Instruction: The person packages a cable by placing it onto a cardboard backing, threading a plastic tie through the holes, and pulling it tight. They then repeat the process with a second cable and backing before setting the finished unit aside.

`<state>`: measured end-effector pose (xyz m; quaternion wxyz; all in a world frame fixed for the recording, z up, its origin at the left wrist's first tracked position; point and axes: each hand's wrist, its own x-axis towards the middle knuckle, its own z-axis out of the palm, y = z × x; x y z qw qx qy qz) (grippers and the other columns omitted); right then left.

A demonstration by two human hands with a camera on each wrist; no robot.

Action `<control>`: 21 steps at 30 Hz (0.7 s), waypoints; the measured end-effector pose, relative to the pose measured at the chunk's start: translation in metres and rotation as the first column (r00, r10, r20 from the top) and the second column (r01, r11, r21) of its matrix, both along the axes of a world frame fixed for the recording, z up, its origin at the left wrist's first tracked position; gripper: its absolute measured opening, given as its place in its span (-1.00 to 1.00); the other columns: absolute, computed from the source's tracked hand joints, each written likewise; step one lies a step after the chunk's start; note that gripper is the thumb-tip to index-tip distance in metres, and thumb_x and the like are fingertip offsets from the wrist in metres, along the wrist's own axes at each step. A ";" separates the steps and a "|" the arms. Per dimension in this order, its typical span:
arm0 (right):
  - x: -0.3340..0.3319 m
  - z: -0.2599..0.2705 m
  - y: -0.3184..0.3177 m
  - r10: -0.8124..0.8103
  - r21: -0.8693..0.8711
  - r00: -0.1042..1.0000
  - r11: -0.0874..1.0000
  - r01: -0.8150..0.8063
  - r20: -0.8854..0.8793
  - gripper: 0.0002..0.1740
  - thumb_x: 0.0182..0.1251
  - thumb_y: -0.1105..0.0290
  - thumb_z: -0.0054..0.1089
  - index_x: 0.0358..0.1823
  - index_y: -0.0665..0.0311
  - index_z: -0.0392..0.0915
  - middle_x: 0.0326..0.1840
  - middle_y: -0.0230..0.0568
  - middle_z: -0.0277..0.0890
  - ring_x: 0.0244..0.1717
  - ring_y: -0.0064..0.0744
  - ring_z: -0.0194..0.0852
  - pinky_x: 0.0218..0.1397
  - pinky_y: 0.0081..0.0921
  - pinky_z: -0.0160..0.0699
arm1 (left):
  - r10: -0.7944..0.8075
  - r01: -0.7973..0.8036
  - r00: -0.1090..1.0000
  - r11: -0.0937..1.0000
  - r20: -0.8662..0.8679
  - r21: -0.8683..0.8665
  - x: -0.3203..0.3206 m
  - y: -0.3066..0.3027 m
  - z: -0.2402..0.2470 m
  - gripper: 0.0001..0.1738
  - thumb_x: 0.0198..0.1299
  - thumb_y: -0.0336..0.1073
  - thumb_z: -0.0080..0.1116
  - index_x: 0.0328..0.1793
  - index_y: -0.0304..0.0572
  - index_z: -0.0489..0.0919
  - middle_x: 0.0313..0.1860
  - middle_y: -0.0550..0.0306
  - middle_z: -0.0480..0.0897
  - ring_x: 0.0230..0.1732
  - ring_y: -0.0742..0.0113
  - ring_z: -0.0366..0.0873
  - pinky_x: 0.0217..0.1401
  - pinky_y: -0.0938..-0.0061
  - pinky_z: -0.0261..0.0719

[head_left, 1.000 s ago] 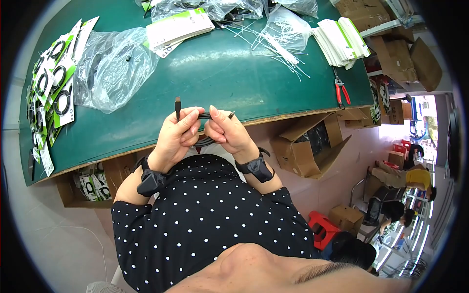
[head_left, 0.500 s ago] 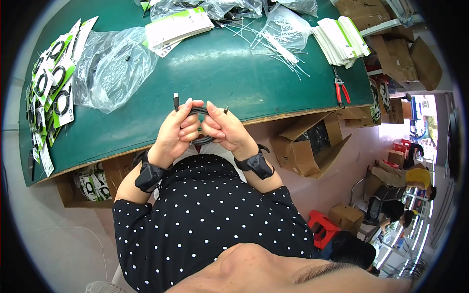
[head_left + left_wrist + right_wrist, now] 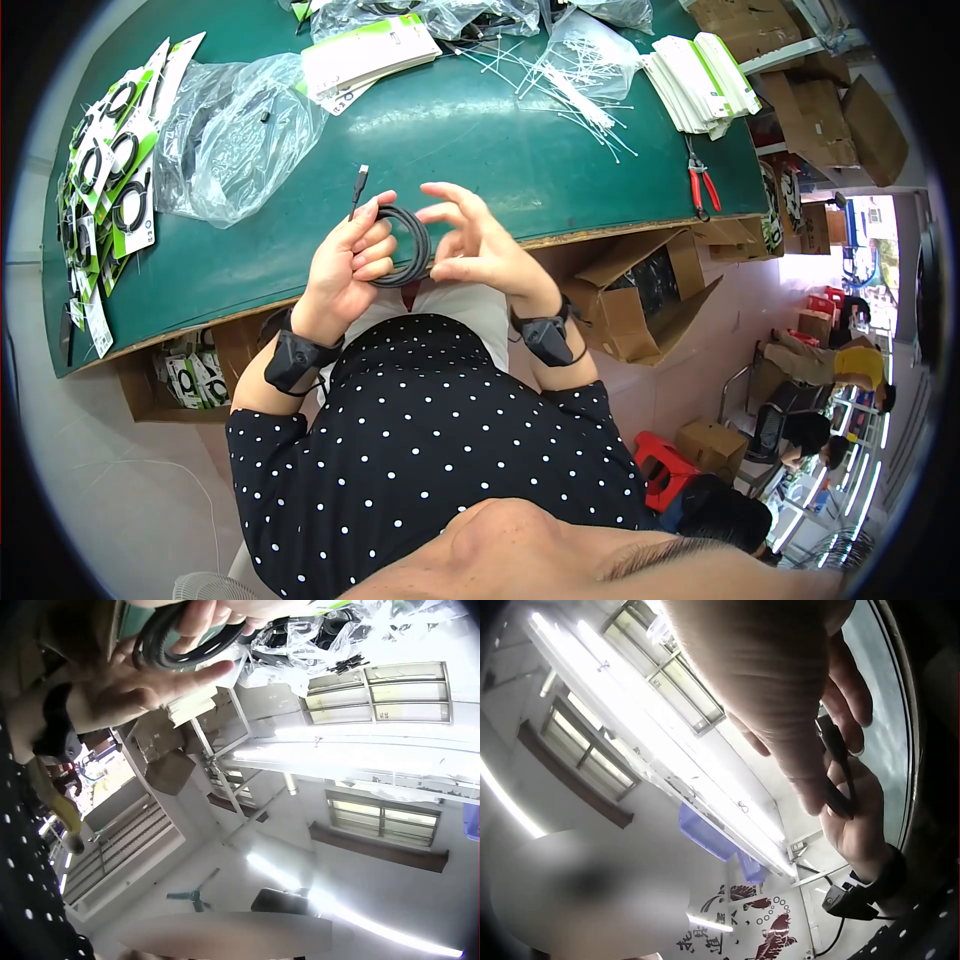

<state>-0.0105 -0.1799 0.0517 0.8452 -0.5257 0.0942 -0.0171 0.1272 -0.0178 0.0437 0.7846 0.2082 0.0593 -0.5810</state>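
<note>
A black cable (image 3: 427, 246) is wound into a round coil in front of the body, near the table's front edge. My left hand (image 3: 345, 265) grips the coil's left side, its fingers curled round the strands. One end, with a USB-type plug (image 3: 361, 178), sticks up past the left thumb. On the other side, my right hand (image 3: 485, 250) is spread, thumb and fingers apart and pointing at the coil. The left wrist view shows the looped strands (image 3: 148, 649) with the right hand's extended fingers behind them. In the right wrist view, the plug (image 3: 827, 729) shows beyond the right hand.
Carded cables (image 3: 120, 170) pile up at the table's left, beside a clear plastic bag (image 3: 235, 140). Blank cards (image 3: 370, 58), white zip ties (image 3: 575, 100), another card stack (image 3: 695, 85) and red-handled pliers (image 3: 703, 190) lie farther back and right. An open carton (image 3: 640, 300) stands below the edge.
Both hands held the cable earlier, and its loops have become a rounder coil. My right hand has let go and spread its fingers to the right, while the left keeps its grip.
</note>
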 end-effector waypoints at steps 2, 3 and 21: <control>-0.005 0.021 -0.008 0.093 -0.372 0.988 0.927 -0.040 0.126 -0.51 0.13 0.45 0.40 0.12 0.23 0.51 0.13 -0.10 0.40 -0.37 -0.61 0.48 -0.36 -0.71 0.49 | -0.067 0.068 0.997 0.997 -0.027 0.032 0.001 0.002 0.005 -0.71 0.48 -0.27 -0.11 0.18 -0.30 0.41 -0.60 0.41 0.16 -0.66 0.69 0.04 -0.71 0.75 0.02; -0.006 0.027 -0.009 0.155 -0.543 0.973 0.839 -0.038 0.172 -0.40 0.04 0.52 0.45 0.18 0.23 0.50 0.23 -0.09 0.35 -0.29 -0.57 0.53 -0.27 -0.68 0.56 | -0.101 0.103 0.994 0.994 -0.041 0.047 0.001 0.002 0.005 -0.71 0.48 -0.27 -0.11 0.18 -0.30 0.41 -0.60 0.42 0.16 -0.66 0.69 0.03 -0.72 0.75 0.02; -0.011 0.036 -0.006 0.492 -0.950 0.848 0.308 0.043 0.198 -0.72 0.00 0.49 0.34 -0.20 0.29 0.55 -0.19 -0.18 0.57 -0.25 -0.12 0.57 -0.17 -0.33 0.57 | -0.468 0.433 0.882 0.849 0.049 0.302 0.005 -0.019 0.021 -0.75 0.45 -0.32 -0.08 0.12 -0.33 0.45 -0.63 0.45 0.16 -0.69 0.72 0.01 -0.75 0.76 -0.02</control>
